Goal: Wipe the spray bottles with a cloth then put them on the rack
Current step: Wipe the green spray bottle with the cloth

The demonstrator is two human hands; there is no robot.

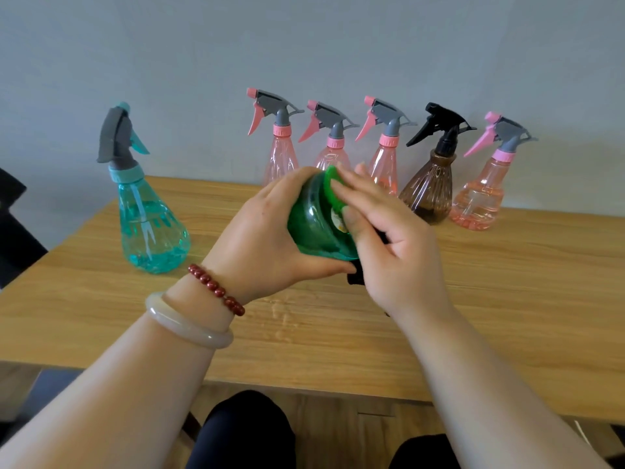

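My left hand grips a green spray bottle by its body and holds it tilted above the table, base turned toward me. My right hand lies against that base, fingers stretched over its rim, with a black cloth held under the palm; only bits of the cloth show. The green bottle's spray head is hidden behind my hands. A teal bottle with a grey trigger stands at the left of the table. No rack is in view.
Along the wall stand three pink bottles, a brown bottle with a black trigger and another pink one. The wooden table has a wet patch under my hands. A dark chair sits at the left edge.
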